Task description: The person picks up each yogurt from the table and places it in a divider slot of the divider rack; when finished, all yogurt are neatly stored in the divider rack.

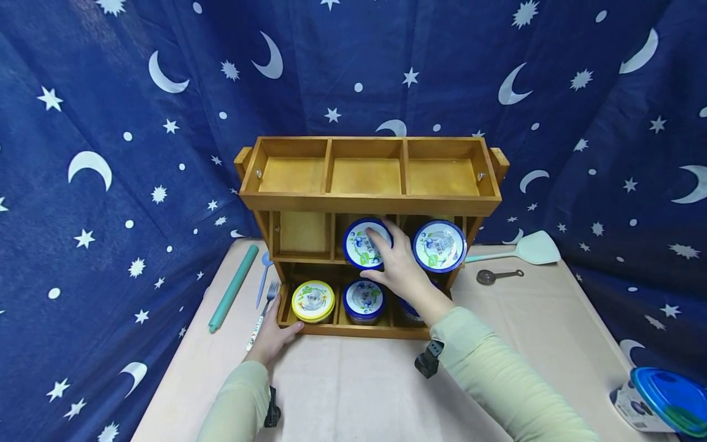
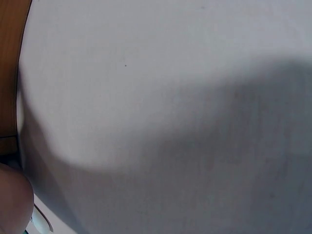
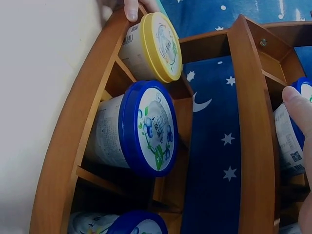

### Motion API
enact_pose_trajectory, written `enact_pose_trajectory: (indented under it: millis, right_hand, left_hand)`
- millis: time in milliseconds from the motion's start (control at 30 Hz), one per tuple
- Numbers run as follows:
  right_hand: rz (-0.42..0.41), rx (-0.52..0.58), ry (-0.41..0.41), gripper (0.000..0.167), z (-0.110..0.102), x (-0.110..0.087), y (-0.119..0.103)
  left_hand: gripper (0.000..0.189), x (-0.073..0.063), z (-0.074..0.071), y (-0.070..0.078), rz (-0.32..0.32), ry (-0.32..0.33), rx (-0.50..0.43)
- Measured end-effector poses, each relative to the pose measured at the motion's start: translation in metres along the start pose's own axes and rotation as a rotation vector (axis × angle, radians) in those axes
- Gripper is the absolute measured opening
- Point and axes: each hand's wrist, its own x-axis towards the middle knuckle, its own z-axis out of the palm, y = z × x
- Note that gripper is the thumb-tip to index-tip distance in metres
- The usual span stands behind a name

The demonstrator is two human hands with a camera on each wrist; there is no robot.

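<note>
A tiered wooden rack stands on the table, each tier split into three compartments. My right hand grips a blue-lidded tub in the middle compartment of the middle tier, fingers over the lid and thumb at its near side. To the right is another blue-lidded tub. My left hand holds the rack's lower left corner, thumb on the front board. Beside it a yellow-lidded tub sits in the bottom tier, then a blue-lidded tub in the middle. My right forearm partly hides a third bottom tub.
Left of the rack lie a teal roll, a blue spoon and a fork. At right are a pale turner and a dark measuring spoon. A blue-lidded container stands near the right edge.
</note>
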Motion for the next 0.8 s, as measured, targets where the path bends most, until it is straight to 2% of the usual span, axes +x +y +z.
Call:
enact_pose_trajectory:
  millis: [267, 500, 800]
  right_hand:
    - [-0.003, -0.049, 0.003, 0.080, 0.0013, -0.0008, -0.0005]
    - [-0.067, -0.110, 0.027, 0.080, -0.0003, -0.0017, -0.0024]
    - [-0.105, -0.180, 0.064, 0.081, -0.0039, -0.0021, -0.0043]
  left_hand:
    - [0.107, 0.0001, -0.0004, -0.0007, 0.011, 0.002, 0.009]
    - [0.107, 0.0005, -0.0005, -0.0020, 0.016, 0.002, 0.021]
    - [0.107, 0.0003, -0.0016, -0.0016, 0.021, 0.003, 0.033]
